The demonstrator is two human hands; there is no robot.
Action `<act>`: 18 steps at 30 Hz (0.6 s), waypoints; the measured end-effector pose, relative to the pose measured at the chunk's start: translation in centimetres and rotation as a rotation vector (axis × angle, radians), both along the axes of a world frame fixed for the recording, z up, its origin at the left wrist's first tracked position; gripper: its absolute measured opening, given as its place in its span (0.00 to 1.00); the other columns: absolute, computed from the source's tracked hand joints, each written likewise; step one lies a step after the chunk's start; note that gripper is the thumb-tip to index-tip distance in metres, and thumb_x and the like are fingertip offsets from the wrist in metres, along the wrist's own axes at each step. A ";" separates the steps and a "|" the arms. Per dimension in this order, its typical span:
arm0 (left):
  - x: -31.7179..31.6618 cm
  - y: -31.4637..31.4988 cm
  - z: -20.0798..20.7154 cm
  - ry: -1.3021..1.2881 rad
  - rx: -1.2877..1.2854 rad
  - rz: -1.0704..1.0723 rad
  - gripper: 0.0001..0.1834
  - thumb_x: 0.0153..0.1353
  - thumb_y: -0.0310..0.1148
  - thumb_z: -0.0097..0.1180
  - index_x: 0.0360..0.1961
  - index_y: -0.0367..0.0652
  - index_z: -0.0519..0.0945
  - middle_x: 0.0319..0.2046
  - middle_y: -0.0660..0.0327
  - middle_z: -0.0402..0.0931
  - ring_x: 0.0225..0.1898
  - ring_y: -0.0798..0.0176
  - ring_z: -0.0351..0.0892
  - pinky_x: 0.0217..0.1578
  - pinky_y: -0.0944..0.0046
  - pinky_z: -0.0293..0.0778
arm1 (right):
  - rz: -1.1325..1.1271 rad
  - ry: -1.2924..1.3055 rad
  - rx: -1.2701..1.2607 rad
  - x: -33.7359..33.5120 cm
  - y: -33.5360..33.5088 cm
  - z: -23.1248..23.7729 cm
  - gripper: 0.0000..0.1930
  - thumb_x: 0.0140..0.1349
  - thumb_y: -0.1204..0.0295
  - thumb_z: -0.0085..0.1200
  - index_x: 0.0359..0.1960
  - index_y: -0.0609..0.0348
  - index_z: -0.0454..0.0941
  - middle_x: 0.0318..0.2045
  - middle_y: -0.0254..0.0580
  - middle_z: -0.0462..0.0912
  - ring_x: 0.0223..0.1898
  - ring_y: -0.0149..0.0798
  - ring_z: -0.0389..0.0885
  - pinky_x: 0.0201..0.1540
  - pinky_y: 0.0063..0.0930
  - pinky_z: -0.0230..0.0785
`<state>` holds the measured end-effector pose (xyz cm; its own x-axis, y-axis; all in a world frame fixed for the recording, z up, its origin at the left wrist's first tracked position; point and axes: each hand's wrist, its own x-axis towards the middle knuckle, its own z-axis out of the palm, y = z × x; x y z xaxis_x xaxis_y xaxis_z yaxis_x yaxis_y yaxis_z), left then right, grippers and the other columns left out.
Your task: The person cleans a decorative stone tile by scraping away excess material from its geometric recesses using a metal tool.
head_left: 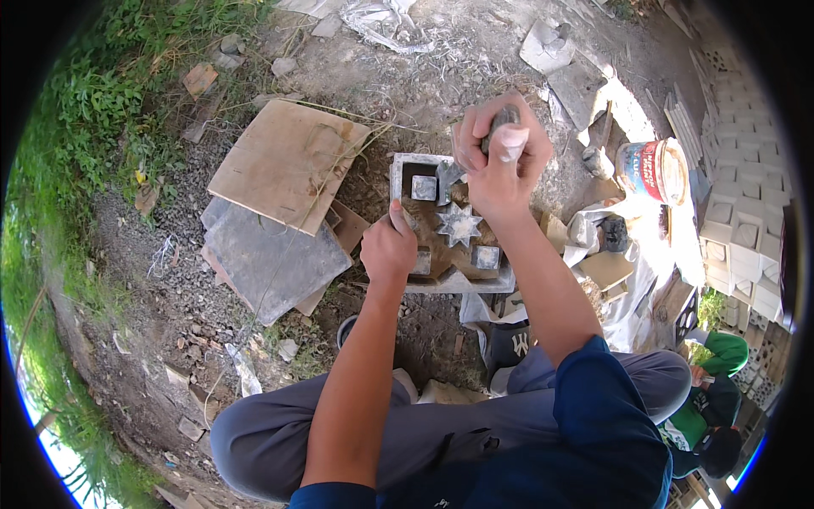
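A square grey mould [454, 287] lies on the ground before me, with an eight-pointed star [459, 225] in its middle and small square blocks [486, 258] near its corners. My left hand [390, 248] is closed on the mould's left wall, thumb on the rim. Over the far right part of the mould, my right hand [506, 153] is wrapped round a hand tool with a dark, rounded handle [503, 120]. A grey, flat piece shows below that fist; whether it belongs to the tool I cannot tell. The mould's far right corner is hidden by my right hand.
Left of the mould lies a stack of flat boards, a brown one [284, 165] over a grey one [271, 259]. A paint bucket [653, 172] stands at right near white sacking [623, 314]. Pale blocks [746, 204] are stacked far right; another person [708, 416] is at lower right.
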<state>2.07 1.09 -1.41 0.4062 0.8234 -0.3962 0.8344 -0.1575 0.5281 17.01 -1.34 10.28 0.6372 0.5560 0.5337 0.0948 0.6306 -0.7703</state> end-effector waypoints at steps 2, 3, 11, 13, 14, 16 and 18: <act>-0.4 0.2 -0.1 0.029 -0.045 0.032 0.35 0.74 0.54 0.30 0.33 0.39 0.86 0.28 0.41 0.81 0.36 0.33 0.81 0.39 0.41 0.76 | -0.065 -0.023 -0.074 -0.3 0.9 1.1 0.19 0.71 0.59 0.50 0.30 0.62 0.68 0.18 0.29 0.68 0.17 0.19 0.60 0.18 0.16 0.50; -0.2 0.1 0.0 0.029 -0.042 0.037 0.35 0.74 0.54 0.30 0.33 0.39 0.86 0.28 0.41 0.81 0.36 0.33 0.81 0.39 0.41 0.76 | -0.045 0.018 -0.009 -0.5 0.0 1.5 0.20 0.71 0.57 0.50 0.29 0.62 0.68 0.18 0.29 0.69 0.17 0.19 0.61 0.18 0.16 0.49; -0.2 0.4 -0.1 0.026 -0.010 0.008 0.36 0.74 0.54 0.30 0.32 0.38 0.86 0.28 0.41 0.81 0.35 0.34 0.81 0.38 0.41 0.77 | -0.089 0.101 0.040 -1.1 -0.2 2.2 0.21 0.70 0.55 0.52 0.28 0.62 0.69 0.19 0.30 0.70 0.18 0.20 0.62 0.20 0.16 0.52; 0.1 -0.3 -0.1 0.000 0.009 -0.012 0.36 0.74 0.54 0.30 0.32 0.37 0.86 0.27 0.41 0.81 0.34 0.34 0.81 0.38 0.42 0.77 | -0.119 0.011 -0.018 -0.9 0.0 0.6 0.21 0.70 0.55 0.53 0.28 0.62 0.68 0.19 0.30 0.70 0.17 0.20 0.62 0.19 0.16 0.52; -0.1 -0.3 -0.1 0.016 -0.008 0.001 0.36 0.74 0.54 0.30 0.32 0.37 0.86 0.27 0.41 0.81 0.34 0.34 0.81 0.38 0.41 0.77 | -0.143 -0.073 -0.067 -0.8 0.2 -0.3 0.21 0.69 0.56 0.53 0.28 0.62 0.68 0.19 0.30 0.70 0.16 0.21 0.61 0.19 0.17 0.52; -0.1 0.1 -0.1 0.030 -0.014 0.019 0.36 0.74 0.54 0.31 0.32 0.37 0.86 0.27 0.42 0.81 0.34 0.34 0.81 0.38 0.41 0.77 | -0.152 -0.066 -0.136 -0.7 0.4 0.8 0.20 0.69 0.57 0.54 0.29 0.63 0.69 0.19 0.30 0.70 0.16 0.21 0.61 0.19 0.16 0.52; -0.3 -0.1 0.1 0.034 -0.004 0.000 0.36 0.74 0.54 0.31 0.32 0.38 0.86 0.28 0.41 0.81 0.35 0.34 0.81 0.38 0.41 0.77 | -0.061 0.090 0.090 -0.9 -0.4 2.0 0.19 0.69 0.59 0.54 0.29 0.64 0.71 0.19 0.30 0.69 0.19 0.21 0.63 0.20 0.17 0.52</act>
<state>1.80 1.03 -1.29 0.3921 0.8222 -0.4127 0.8519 -0.1553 0.5001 16.06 -1.77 12.29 0.7156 0.4673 0.5192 0.0681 0.6930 -0.7177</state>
